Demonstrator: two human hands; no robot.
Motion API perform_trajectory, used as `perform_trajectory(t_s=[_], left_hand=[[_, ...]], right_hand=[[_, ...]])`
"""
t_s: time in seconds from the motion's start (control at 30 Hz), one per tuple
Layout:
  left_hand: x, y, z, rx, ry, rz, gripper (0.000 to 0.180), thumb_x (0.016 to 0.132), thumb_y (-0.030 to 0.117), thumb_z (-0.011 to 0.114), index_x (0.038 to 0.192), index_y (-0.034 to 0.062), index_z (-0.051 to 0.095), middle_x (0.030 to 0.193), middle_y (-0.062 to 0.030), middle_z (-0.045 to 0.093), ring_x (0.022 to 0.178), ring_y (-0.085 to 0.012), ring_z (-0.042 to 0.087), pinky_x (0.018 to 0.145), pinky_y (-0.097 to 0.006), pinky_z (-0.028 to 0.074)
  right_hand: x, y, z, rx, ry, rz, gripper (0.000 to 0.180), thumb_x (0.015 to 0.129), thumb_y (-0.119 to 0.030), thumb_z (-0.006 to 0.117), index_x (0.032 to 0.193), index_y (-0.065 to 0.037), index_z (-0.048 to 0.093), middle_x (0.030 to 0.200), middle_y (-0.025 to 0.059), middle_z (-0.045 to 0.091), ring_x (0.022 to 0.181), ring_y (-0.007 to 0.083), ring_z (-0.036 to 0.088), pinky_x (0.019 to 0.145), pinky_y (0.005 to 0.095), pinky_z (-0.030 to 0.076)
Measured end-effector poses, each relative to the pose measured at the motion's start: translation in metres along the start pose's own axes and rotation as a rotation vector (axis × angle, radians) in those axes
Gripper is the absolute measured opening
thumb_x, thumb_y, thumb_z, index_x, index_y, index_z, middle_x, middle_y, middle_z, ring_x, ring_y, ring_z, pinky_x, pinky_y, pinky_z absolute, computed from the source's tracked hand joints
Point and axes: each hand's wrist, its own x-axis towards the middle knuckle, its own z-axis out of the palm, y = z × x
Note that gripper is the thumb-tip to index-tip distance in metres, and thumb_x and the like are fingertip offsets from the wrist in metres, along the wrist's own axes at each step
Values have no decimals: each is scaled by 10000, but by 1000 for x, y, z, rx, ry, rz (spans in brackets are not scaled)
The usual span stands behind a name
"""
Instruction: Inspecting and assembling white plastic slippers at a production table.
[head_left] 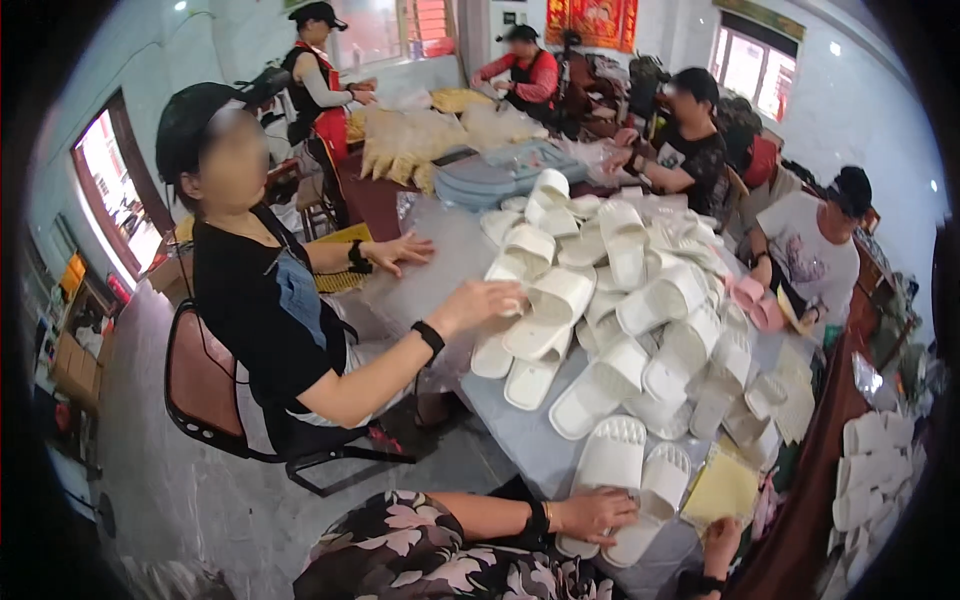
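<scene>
At five o'clock on the tabletop (540, 455), your left hand (597, 515) lies unclenched across the white slippers (613, 455); your right hand (722, 546) is beside the yellow sheet (725, 485), its grip impossible to tell

Left hand (597, 515) on slipper (612, 458), right hand (721, 545) near sheet (722, 486).

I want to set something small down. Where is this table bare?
Bare grey tabletop shows as a narrow strip between the slipper pile and the left edge. A smaller patch lies between the front slippers and the right hand. The middle is crowded with heaped slippers.
</scene>
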Motion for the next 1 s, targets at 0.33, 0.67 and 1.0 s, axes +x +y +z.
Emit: perform_trajectory(t_s=[0.33,0.67,1.0], left_hand=[[-1,-9,13,0,59,30,604,802,381,673,1270,31,519,1291,-157,481,1213,-322,463,1053,-446,323],[-1,-8,7,-50,-35,-4,589,850,409,630,1284,24,529,1335,-165,481,1252,-346,448,1087,-447,284],[0,-10,8,-6,7,13,591,814,379,669,1269,26,535,1317,-160,482,1226,-345,468,1064,-440,329]], right_hand=[[0,-27,-19,-80,-93,51,154,899,-162,583,967,-32,629,979,225,626,880,410,597,789,470,488],[-4,-45,-23,-54,-58,121,131,884,-121,594,987,-53,634,998,212,617,895,396,589,785,470,491],[2,-44,-24,-96,-118,122,166,896,-151,589,1013,-38,627,1027,240,599,900,402,590,792,477,490]])
